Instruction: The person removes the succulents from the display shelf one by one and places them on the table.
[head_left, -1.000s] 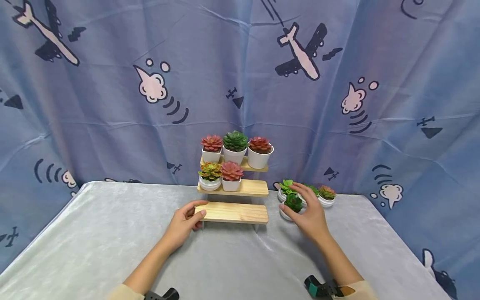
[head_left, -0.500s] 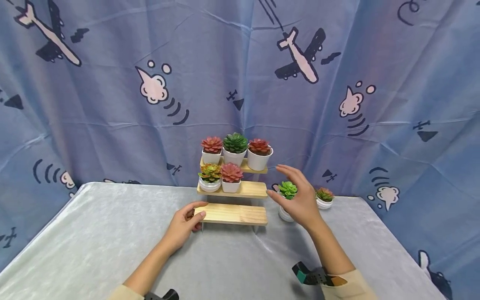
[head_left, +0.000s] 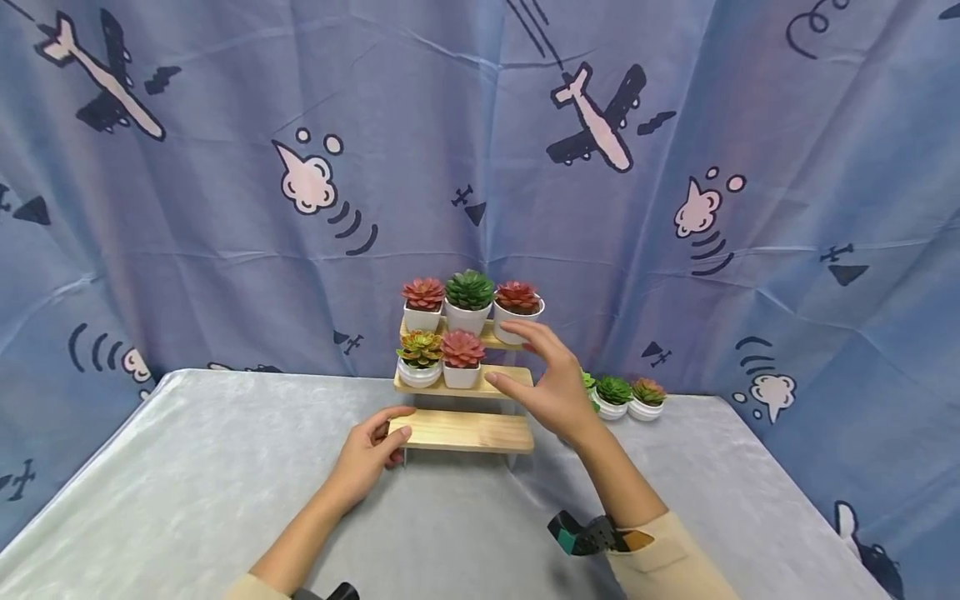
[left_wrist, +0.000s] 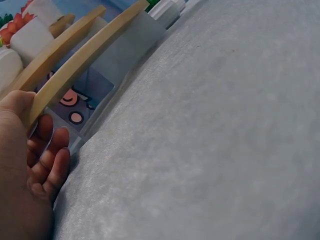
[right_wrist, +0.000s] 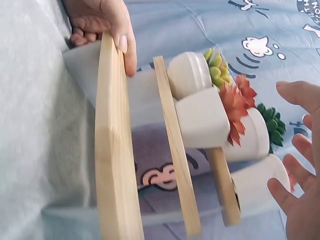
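My left hand (head_left: 365,450) grips the left end of the lowest board on a three-tier wooden plant stand (head_left: 461,430). Its thumb lies on top, with the other fingers curled by the clear side panel. My right hand (head_left: 551,382), fingers spread and holding nothing, hovers at the right end of the middle board. Closest to it are a pink succulent (head_left: 462,348) in a square white pot and, one tier up, a red succulent (head_left: 517,298) in a round pot. A yellow-green succulent (head_left: 420,350) stands at the left of the middle board.
Also on the top tier are a red succulent (head_left: 423,294) and a green succulent (head_left: 469,290). Right of the stand, a green succulent (head_left: 613,390) and a reddish-green one (head_left: 648,392) sit on the grey cloth; my right hand partly hides others. A blue curtain (head_left: 225,208) hangs behind.
My right hand has moved left from the pots on the cloth to the stand's right end, carrying nothing. My left hand keeps its hold on the lowest board.
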